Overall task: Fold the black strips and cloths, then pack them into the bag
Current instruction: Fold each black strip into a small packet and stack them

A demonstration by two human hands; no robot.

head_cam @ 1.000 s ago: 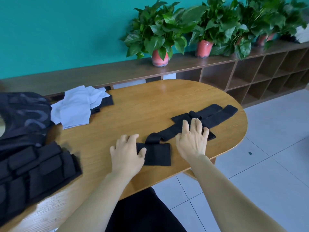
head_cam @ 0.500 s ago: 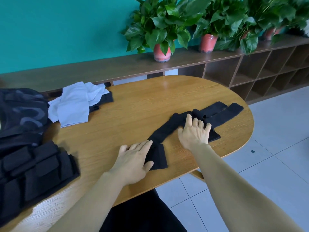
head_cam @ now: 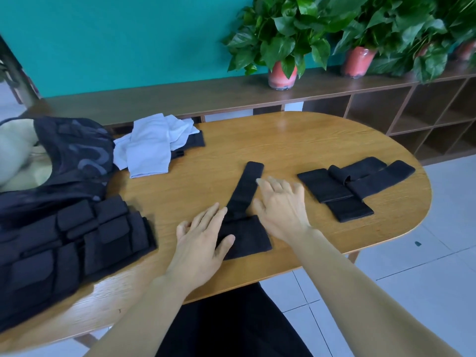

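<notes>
- Near edge: both forearms enter from the bottom; dark clothing below the table (head_cam: 283, 140) edge, cut off by the frame.
- Left hand (head_cam: 203, 237) lies flat, fingers straight, holding nothing; thumb and fingertips rest on the wide near end of the black strip (head_cam: 246, 199), hiding part of its left edge.
- Right hand (head_cam: 280, 204) is motion-blurred, fingers spread and relaxed, gripping nothing; it sits just beside the strip's right edge. Cannot tell whether it touches the strip.
- That one strip runs from the hands away up the table, narrow end far.
- Right of it, apart: a pile of black strips (head_cam: 355, 184), overlapping; about four ends visible, exact count unclear.
- Left side: black pocketed vest (head_cam: 59, 240), cut off by the left frame edge; black bag (head_cam: 74, 155) behind it, opening only partly visible.
- Farther back left: white cloths (head_cam: 152, 148) heaped on a black cloth (head_cam: 195, 140), which is mostly covered; count hard to tell.
- Far: low wooden shelf (head_cam: 425, 119) along a teal wall, three pink pots visible, the nearest potted plant (head_cam: 282, 42) in the centre, the rightmost mostly hidden by leaves.
</notes>
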